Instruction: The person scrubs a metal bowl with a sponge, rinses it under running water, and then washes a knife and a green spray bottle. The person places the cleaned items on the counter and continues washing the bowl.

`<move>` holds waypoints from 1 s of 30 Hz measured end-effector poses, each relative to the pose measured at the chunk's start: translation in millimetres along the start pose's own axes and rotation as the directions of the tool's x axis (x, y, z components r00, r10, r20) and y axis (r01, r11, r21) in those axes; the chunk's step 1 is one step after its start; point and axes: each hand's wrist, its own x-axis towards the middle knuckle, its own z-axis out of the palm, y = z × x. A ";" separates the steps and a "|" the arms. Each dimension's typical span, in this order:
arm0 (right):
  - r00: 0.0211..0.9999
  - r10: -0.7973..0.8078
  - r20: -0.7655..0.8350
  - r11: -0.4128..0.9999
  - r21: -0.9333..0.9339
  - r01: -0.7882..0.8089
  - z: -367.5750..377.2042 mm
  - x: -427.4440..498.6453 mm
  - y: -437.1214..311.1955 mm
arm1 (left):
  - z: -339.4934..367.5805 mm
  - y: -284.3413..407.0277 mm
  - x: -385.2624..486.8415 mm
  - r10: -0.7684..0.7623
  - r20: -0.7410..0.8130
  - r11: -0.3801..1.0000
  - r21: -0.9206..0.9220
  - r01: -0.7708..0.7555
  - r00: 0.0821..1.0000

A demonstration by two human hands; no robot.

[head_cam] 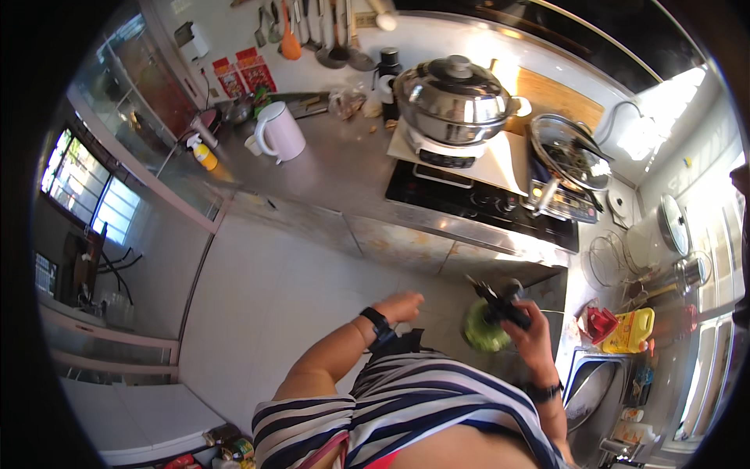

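Note:
My right hand (529,328) grips a dark, long object (504,309) whose narrow tip points up and to the left; I cannot make out exactly what it is. Below and behind it is a round green object (484,331), partly hidden and blurred. In front of my waist, my left hand (403,306) has its fingers bent. Nothing shows clearly in it, though its palm side is hidden. A black wristwatch (378,324) sits on the left wrist, and a dark band (545,391) circles the right one.
A lidded steel steamer pot (457,99) stands on a cooker on the counter. A glass-lidded pan (568,151) is to its right, a pink electric kettle (284,132) to its left. At the right are a yellow oil jug (630,331) and a sink (577,375).

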 end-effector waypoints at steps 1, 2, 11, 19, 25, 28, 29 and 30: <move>0.998 -0.012 0.058 0.998 -0.059 0.015 22.9 32.3 -9.3 | -16.6 -28.2 -9.9 -0.061 -0.065 0.998 0.019 0.062 0.996; 0.991 -0.108 0.078 0.991 -0.073 0.114 50.4 67.1 -18.1 | -28.1 -53.2 -22.8 -0.095 -0.143 0.995 -0.022 0.093 0.985; 0.868 -0.366 0.336 0.931 0.139 0.339 300.7 354.7 -78.5 | 14.8 -186.4 -168.1 -0.586 -0.401 0.798 -0.436 0.416 0.704; 0.872 -0.311 0.378 0.931 0.304 0.200 474.9 512.4 -82.7 | 120.9 -154.4 -271.1 -0.886 -0.179 0.422 -0.691 0.586 0.428; 0.865 -0.256 0.432 0.947 0.290 0.135 499.7 558.7 -89.3 | 141.1 -132.1 -274.2 -0.912 -0.116 0.351 -0.721 0.598 0.394; 0.833 -0.297 0.466 0.953 0.096 0.286 487.2 569.2 -93.6 | 121.2 -140.2 -253.5 -0.882 -0.117 0.390 -0.724 0.569 0.456; 0.858 -0.289 0.425 0.941 -0.038 0.336 483.9 572.0 -95.3 | 110.1 -144.9 -245.2 -0.868 -0.132 0.418 -0.717 0.559 0.480; 0.826 -0.325 0.461 0.917 -0.061 0.394 478.0 573.1 -94.2 | 96.6 -151.5 -235.5 -0.855 -0.127 0.439 -0.693 0.572 0.503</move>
